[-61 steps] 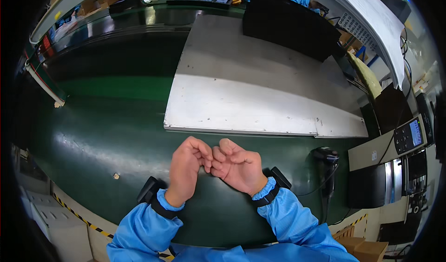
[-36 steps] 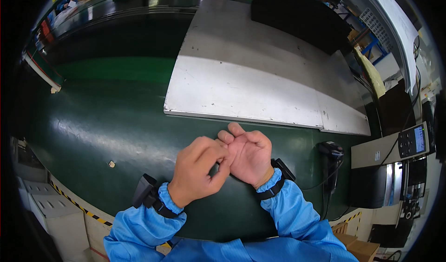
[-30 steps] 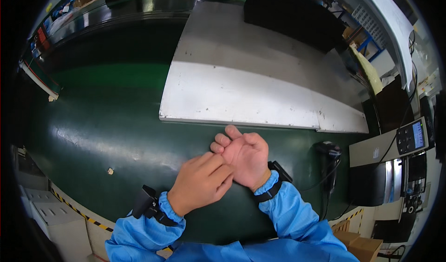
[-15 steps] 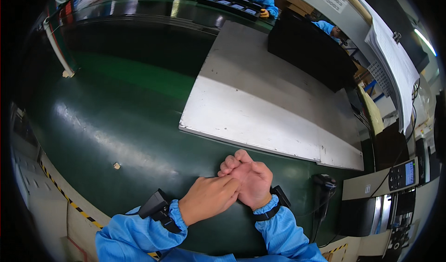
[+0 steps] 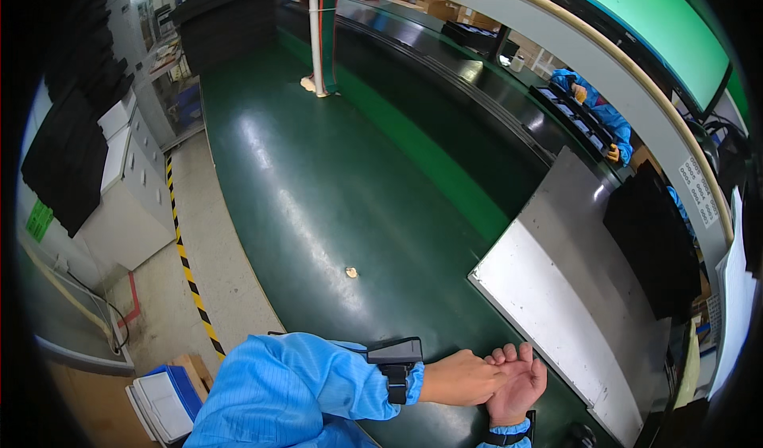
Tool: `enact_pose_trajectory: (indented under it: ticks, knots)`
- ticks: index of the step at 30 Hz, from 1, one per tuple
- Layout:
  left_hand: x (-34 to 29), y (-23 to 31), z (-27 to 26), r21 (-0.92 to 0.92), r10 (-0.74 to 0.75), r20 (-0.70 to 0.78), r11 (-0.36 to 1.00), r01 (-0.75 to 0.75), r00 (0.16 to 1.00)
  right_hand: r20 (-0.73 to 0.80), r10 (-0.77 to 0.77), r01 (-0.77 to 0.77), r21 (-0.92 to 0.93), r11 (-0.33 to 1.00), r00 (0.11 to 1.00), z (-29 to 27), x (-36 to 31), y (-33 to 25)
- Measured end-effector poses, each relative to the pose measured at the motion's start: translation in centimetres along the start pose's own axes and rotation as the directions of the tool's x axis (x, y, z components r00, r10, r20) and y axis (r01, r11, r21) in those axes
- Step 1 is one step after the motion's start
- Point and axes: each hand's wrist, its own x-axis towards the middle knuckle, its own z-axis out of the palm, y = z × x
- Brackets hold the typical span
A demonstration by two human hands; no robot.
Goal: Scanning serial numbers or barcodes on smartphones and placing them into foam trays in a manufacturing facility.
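Occupying most of the view: one green bench, glossy-topped. Metal plate, one: laid flat at the bench's right side, its near edge just beside the right hand. Black block, one: seen at the plate's far side. Blue left sleeve, one: gathered at the cuff. Left hand: turned palm down, its fingers set on the right hand; the fingertips are hidden, so whether anything is gripped cannot be told. Right hand: turned palm up, fingers half curled, thumb apart; no object is seen in the uncovered palm. Black wrist unit: strapped at the left cuff.

Risks, by judgement: knuckles could be scraped on the plate's edge if the hands are swung toward it, so close is it. Any small item between the overlapped fingers could be dropped unnoticed, the contact being masked.
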Motion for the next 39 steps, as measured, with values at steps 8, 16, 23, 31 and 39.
enact_pose_trajectory:
  ticks: [8, 16, 23, 31, 39]
  knots:
    - [1.3, 0.0, -0.9, 0.038, 0.036, -0.057, 0.999, -0.034, 0.998, 0.137, 0.024, -0.027, 0.018, 0.999, 0.990, -0.7, 1.0, -1.4]
    - [1.9, 0.6, -1.4, -0.032, -0.020, 0.035, 0.999, 0.021, 0.999, 0.113, 0.056, -0.060, 0.033, 0.998, 0.992, -1.2, 0.5, -1.5]
    - [1.2, 0.2, -1.9, -0.079, -0.007, 0.007, 0.997, 0.007, 1.000, 0.057, 0.079, -0.081, 0.024, 0.996, 0.995, -0.2, 0.6, -0.9]
    - [1.2, 0.4, -2.1, -0.073, -0.022, 0.004, 0.997, 0.022, 1.000, 0.075, 0.074, -0.074, -0.004, 0.997, 0.994, 0.0, 0.5, -1.3]
    - [1.1, 0.1, -1.6, -0.083, 0.046, -0.062, 0.995, -0.051, 0.997, 0.113, 0.078, -0.093, 0.137, 0.986, 0.991, -0.9, 0.6, -1.2]
